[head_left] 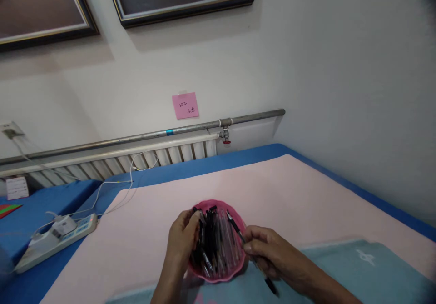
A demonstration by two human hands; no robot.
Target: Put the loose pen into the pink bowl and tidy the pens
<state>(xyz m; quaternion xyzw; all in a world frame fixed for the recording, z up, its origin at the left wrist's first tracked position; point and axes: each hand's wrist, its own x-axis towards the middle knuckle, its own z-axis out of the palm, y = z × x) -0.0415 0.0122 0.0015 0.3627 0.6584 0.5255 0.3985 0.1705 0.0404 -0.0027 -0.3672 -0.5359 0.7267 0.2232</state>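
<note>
A pink scalloped basket (pixel 218 279) stands at the front of the table, full of pen parts: clear tubes (pixel 226 242) on its right side and dark pieces (pixel 211 233) in the middle and left. My right hand (pixel 269 251), at the basket's right rim, is closed on a slim pen (pixel 235 226). The pen slants, its upper tip over the basket and its black lower end (pixel 271 286) below my fingers. At the left rim my left hand (pixel 184 236) is closed with thumb and fingers together; what it grips among the dark pieces is hidden.
Under the basket lie a pink sheet (pixel 282 190) and a teal cloth (pixel 340 267) on a blue-covered table (pixel 238 153). A power strip (pixel 57 245) with plugs and white cables (pixel 131 176) is at the left. Behind are a radiator (pixel 177 154) and a pipe (pixel 143 136).
</note>
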